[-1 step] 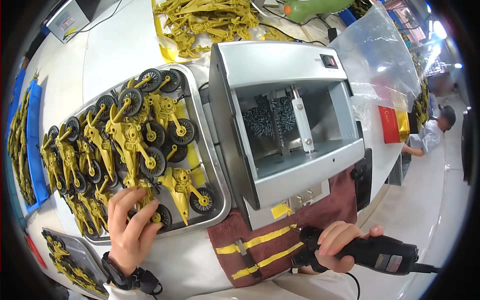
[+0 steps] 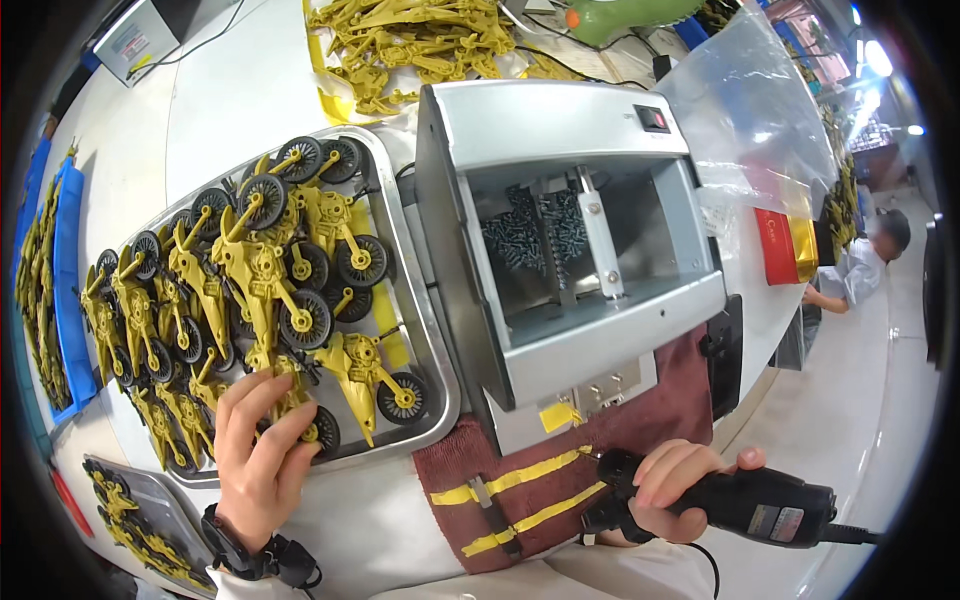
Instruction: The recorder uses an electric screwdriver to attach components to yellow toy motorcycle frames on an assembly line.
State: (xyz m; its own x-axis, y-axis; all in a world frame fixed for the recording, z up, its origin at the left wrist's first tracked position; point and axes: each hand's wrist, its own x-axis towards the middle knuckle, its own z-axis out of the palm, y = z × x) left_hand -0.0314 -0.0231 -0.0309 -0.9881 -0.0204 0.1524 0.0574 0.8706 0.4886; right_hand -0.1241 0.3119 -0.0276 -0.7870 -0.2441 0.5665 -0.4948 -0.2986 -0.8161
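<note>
My left hand reaches over the near edge of a metal tray. Its fingers curl around a yellow toy motorcycle part with a black spoked wheel; the fingertips partly hide it. Rows of similar yellow parts with black wheels fill the tray. At the lower right, my right hand is wrapped around a black corded electric screwdriver. The tool lies sideways, its head pointing left above a maroon cloth with yellow tape strips.
A grey screw feeder holding small dark screws stands in the middle. A dark slim tool lies on the cloth. Yellow parts are heaped behind. A blue bin is at left, a red tin at right. Another person sits far right.
</note>
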